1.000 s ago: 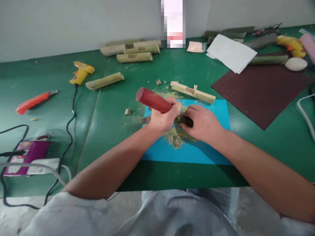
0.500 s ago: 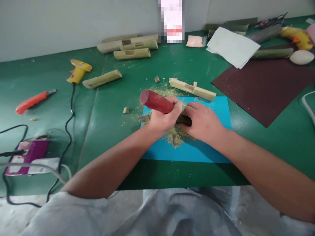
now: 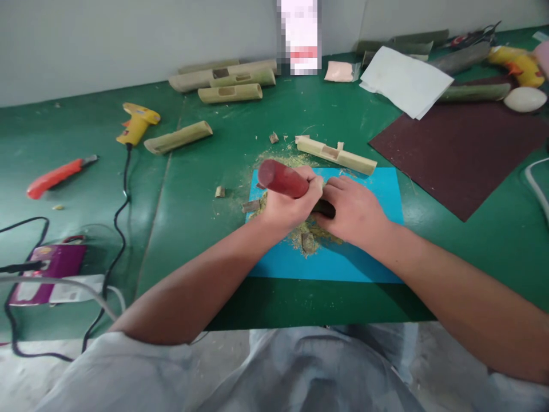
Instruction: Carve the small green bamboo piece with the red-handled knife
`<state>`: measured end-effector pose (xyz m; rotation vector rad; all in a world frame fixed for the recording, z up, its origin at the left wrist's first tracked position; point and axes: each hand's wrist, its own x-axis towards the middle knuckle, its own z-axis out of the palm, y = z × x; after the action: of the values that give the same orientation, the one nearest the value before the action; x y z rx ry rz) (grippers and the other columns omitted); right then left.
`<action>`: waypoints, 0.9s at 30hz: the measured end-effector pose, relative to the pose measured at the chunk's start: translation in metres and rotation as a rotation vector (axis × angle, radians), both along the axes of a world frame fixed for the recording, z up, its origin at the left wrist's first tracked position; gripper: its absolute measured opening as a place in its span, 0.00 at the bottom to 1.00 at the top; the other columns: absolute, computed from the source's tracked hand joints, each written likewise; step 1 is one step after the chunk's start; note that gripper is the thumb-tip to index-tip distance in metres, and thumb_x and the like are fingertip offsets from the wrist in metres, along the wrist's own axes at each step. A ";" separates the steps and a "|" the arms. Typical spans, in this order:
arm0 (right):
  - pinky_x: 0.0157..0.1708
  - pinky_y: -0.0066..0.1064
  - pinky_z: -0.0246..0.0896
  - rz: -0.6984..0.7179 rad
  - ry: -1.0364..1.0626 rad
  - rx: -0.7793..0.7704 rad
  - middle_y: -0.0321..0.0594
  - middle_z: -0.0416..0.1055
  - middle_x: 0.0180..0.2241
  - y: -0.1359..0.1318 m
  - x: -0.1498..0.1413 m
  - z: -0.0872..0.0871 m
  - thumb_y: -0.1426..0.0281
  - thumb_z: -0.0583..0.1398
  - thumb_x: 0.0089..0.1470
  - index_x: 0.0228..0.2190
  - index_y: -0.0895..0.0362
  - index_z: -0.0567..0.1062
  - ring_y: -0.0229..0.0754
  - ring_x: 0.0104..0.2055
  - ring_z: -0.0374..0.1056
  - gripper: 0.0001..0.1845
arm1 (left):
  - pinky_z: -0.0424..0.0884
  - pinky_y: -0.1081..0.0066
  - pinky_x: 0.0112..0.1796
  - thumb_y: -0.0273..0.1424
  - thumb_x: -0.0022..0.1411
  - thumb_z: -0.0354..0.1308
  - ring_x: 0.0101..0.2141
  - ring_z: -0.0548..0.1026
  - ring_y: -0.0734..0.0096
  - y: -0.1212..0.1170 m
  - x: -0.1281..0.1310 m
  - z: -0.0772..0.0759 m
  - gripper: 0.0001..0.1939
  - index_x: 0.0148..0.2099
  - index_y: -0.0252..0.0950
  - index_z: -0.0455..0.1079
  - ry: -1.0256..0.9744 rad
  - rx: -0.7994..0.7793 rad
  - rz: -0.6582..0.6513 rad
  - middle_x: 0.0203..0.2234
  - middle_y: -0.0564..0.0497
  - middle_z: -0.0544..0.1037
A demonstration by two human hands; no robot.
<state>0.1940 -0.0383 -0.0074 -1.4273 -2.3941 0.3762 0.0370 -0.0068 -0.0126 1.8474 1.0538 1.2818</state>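
My left hand (image 3: 291, 200) is closed round the thick red handle of a tool (image 3: 283, 178). The tool's working end is hidden behind my hands. Close beside it, my right hand (image 3: 355, 209) grips a dark piece of bamboo (image 3: 323, 209), mostly covered by my fingers. Under both hands lies a blue sheet (image 3: 360, 260) strewn with fine yellowish shavings (image 3: 319, 234). A small bamboo chip (image 3: 307, 243) rests among them. Just beyond the sheet's far edge is a bamboo length (image 3: 355, 160) with a rectangular notch cut in it.
Left on the green table (image 3: 193, 240) are a yellow glue gun (image 3: 136, 125), an orange-red utility knife (image 3: 55, 177), a bamboo piece (image 3: 179, 137) and a purple box (image 3: 55, 269) with cables. Several bamboo tubes (image 3: 231, 93) line the wall. White paper (image 3: 405, 83) overlaps a brown sheet (image 3: 458, 154) at right.
My left hand and the red handle have shifted a little to the right, closer to my right hand. My right hand stays almost in place on the bamboo.
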 end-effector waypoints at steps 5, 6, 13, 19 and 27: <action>0.40 0.38 0.57 -0.003 0.015 -0.013 0.47 0.77 0.38 0.001 -0.001 0.000 0.67 0.60 0.60 0.36 0.58 0.79 0.50 0.43 0.69 0.08 | 0.64 0.70 0.27 0.31 0.58 0.59 0.23 0.59 0.76 0.002 0.004 0.000 0.18 0.22 0.39 0.53 -0.011 -0.045 0.041 0.19 0.57 0.57; 0.40 0.38 0.57 -0.005 0.025 -0.012 0.47 0.77 0.38 0.001 -0.001 0.000 0.67 0.60 0.60 0.36 0.58 0.79 0.50 0.43 0.69 0.08 | 0.64 0.70 0.27 0.31 0.58 0.58 0.23 0.59 0.76 0.002 0.004 0.000 0.18 0.22 0.39 0.53 -0.015 -0.059 0.042 0.18 0.57 0.57; 0.41 0.39 0.58 0.026 0.102 -0.001 0.46 0.75 0.36 0.004 0.001 -0.007 0.67 0.60 0.61 0.33 0.57 0.78 0.48 0.41 0.68 0.09 | 0.61 0.70 0.26 0.29 0.50 0.58 0.22 0.60 0.77 0.003 0.000 0.007 0.12 0.20 0.38 0.59 -0.044 -0.207 -0.038 0.17 0.57 0.60; 0.42 0.40 0.59 0.042 0.065 0.013 0.47 0.75 0.36 0.005 0.002 -0.006 0.65 0.62 0.61 0.33 0.58 0.78 0.50 0.43 0.67 0.09 | 0.56 0.70 0.23 0.25 0.49 0.57 0.19 0.57 0.79 0.003 0.001 0.010 0.13 0.17 0.37 0.60 -0.186 -0.203 0.080 0.14 0.57 0.60; 0.41 0.40 0.56 0.019 0.001 0.000 0.46 0.76 0.37 0.003 0.000 0.001 0.65 0.62 0.61 0.34 0.58 0.79 0.49 0.42 0.67 0.09 | 0.58 0.69 0.24 0.35 0.63 0.64 0.19 0.59 0.79 0.008 0.000 0.001 0.21 0.20 0.37 0.64 -0.147 -0.076 0.012 0.15 0.57 0.62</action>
<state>0.1941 -0.0351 -0.0060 -1.4050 -2.4082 0.3823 0.0369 0.0007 -0.0117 1.6664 1.0218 1.3434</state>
